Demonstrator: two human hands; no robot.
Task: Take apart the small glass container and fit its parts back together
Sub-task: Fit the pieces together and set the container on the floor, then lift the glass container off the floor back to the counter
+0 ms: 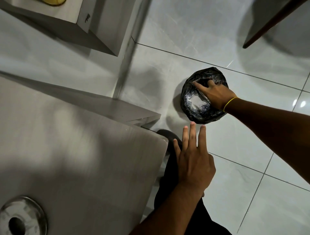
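My right hand (213,95) reaches down over a small bin lined with a black plastic bag (203,118) on the floor. Its fingers are spread inside the bin's mouth and I see nothing held in them. A crumpled white piece (197,102) lies inside the bag beside that hand. My left hand (192,161) hovers flat with fingers apart, empty, just off the corner of the grey table (75,151). A round metal disc with a dark hole (22,217) lies on the table at the bottom left. No glass container shows in view.
The floor is glossy white tile (251,192). A grey shelf unit (94,38) stands at the top left with something yellow (53,1) on it. A dark wooden leg (271,21) slants at the top right. My dark-trousered leg (171,176) is beside the table corner.
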